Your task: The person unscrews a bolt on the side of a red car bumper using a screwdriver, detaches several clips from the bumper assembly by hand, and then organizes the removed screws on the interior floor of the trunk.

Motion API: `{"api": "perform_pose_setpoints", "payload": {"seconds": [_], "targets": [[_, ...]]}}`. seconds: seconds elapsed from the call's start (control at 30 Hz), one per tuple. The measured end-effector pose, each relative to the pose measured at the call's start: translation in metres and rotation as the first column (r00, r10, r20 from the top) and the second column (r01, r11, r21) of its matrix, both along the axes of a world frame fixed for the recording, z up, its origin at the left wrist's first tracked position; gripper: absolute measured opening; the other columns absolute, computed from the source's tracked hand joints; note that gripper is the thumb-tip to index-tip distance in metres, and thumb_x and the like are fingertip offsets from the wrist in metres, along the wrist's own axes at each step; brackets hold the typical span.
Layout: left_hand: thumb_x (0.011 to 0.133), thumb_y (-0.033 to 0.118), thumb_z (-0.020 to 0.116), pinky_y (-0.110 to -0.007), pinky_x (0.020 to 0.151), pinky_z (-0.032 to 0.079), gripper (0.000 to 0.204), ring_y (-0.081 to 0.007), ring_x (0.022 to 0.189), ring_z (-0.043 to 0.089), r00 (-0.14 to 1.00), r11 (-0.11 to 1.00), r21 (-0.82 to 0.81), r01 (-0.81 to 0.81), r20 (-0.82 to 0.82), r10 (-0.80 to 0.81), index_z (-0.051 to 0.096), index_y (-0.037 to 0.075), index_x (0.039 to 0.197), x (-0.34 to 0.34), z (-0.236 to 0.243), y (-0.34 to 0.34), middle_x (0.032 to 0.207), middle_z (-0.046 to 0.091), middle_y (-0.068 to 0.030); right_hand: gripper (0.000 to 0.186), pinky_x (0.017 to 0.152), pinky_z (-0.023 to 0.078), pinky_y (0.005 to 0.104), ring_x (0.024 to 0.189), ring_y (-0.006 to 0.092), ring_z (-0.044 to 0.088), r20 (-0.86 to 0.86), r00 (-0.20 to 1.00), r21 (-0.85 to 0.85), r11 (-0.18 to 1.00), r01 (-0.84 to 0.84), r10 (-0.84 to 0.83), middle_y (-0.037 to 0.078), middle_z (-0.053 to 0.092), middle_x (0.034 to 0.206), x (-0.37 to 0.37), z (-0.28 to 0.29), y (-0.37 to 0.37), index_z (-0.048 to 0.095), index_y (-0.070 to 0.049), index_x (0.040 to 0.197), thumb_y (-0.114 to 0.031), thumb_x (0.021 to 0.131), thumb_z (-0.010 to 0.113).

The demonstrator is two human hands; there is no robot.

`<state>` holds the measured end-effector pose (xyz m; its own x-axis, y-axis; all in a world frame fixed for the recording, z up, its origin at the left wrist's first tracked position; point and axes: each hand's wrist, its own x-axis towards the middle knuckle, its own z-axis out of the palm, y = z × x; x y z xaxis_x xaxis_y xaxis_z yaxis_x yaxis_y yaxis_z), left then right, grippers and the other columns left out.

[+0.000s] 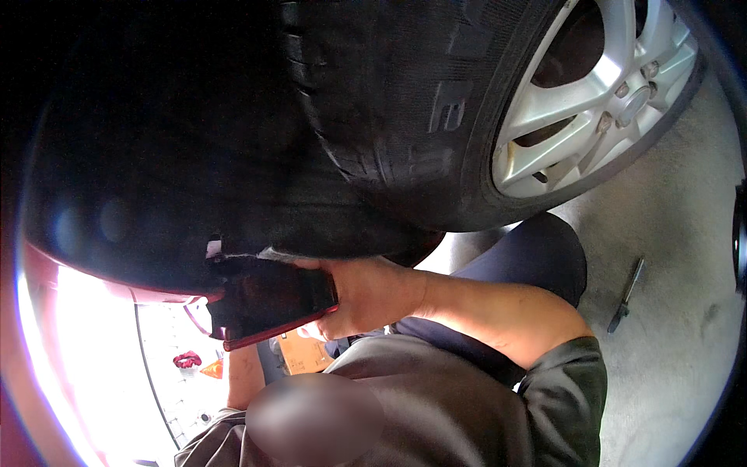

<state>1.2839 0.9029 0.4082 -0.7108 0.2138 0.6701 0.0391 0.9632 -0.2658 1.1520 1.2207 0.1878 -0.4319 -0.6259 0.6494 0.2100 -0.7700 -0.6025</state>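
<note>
My right hand [366, 296] has its fingers closed round the near end of a black panel [272, 292] with a red edge, beside a dark wheel-arch liner [156, 187] whose lower edge has pale, ragged patches. My left forearm [243, 377] rises behind the panel, which hides that hand, so I cannot see its fingers. Above my hands is a large black tyre [405, 109] on a silver alloy wheel [583, 105].
My bent leg [545, 257] is under the tyre. On the grey floor [669, 350] at right lies a screwdriver-like tool [626, 296]. A cardboard box [307, 358], a red coiled object [187, 359] and an orange object [212, 369] show at lower left, near bright glare.
</note>
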Motion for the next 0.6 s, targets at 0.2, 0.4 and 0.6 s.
{"api": "perform_pose_setpoints", "payload": {"seconds": [0.2,0.4,0.6], "targets": [[0.107,0.035,0.049,-0.062,0.116,0.033,0.059,-0.0509,0.143,0.028,1.0,1.0,0.011,0.005,0.005,-0.005,0.031,0.01,0.157,-0.002,0.002,-0.002,0.159,0.02,-0.0322,0.056,0.087,0.058,0.0403,0.092,0.0292,0.075,0.049,0.988,0.01,0.989,0.146,-0.147,0.018,0.076,0.096,0.003,-0.005,-0.005,0.062,-0.005,0.133,-0.023,0.081,0.077],[0.107,0.035,0.049,-0.061,0.115,0.034,0.059,-0.0497,0.142,0.03,1.0,1.0,0.019,-0.008,0.005,0.008,0.032,0.01,0.157,0.002,0.005,-0.004,0.158,0.023,-0.0314,0.065,0.088,0.057,0.0402,0.095,0.0294,0.075,0.036,0.989,0.078,0.987,0.137,-0.14,0.02,0.076,0.096,0.002,-0.001,0.003,0.058,-0.003,0.139,-0.024,0.08,0.079],[0.107,0.035,0.049,-0.06,0.114,0.036,0.058,-0.0485,0.141,0.032,1.0,0.999,0.039,-0.011,0.006,0.01,0.033,0.01,0.156,0.004,0.003,-0.004,0.157,0.025,-0.0307,0.063,0.089,0.057,0.0348,0.095,0.0237,0.073,-0.021,0.999,0.114,0.992,0.048,-0.046,0.017,0.075,0.101,0.002,-0.007,-0.012,0.057,0.001,0.135,-0.022,0.081,0.078]]}}
